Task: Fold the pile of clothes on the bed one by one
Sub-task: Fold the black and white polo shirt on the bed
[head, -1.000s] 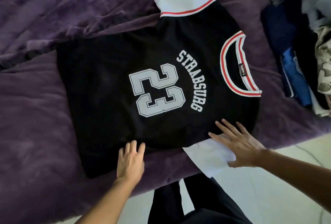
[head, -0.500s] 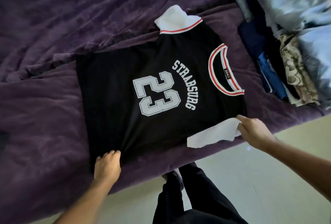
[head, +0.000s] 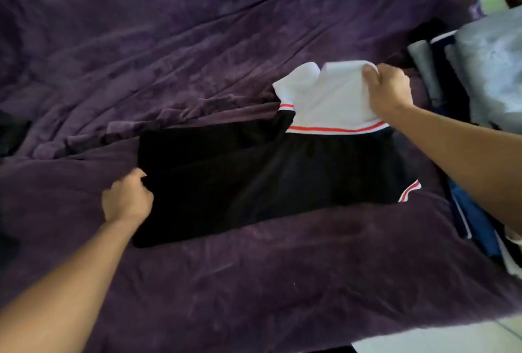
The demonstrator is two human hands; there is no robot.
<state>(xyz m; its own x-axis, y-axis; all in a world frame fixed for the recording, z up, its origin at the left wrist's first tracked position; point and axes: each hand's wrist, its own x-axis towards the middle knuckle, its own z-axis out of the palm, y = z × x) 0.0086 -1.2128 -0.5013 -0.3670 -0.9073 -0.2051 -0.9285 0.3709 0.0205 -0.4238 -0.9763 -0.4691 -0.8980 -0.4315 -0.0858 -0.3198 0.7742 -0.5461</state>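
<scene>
- Floor (head: pixel 440 337): pale strip at your near right, past the bed's near edge.
- Bed (head: pixel 254 282): under a rumpled purple blanket (head: pixel 197 56) that fills most of the view.
- Your left hand (head: pixel 127 200): fingers curled, gripping the jersey's left end.
- Jersey (head: pixel 268 177): black, lying mid-bed as a long doubled band with its plain side up. Red-and-white trim shows at its right end.
- Sleeve (head: pixel 333 98): white with a red stripe at the seam, at the jersey's far right corner, overlapping a second white sleeve.
- Your right hand (head: pixel 387 90): pinching that sleeve's far edge, thumb on top.
- Pile (head: pixel 491 70): clothes along the bed's right side, just beside the jersey. Blue items lie nearer, pale fabric farther.
</scene>
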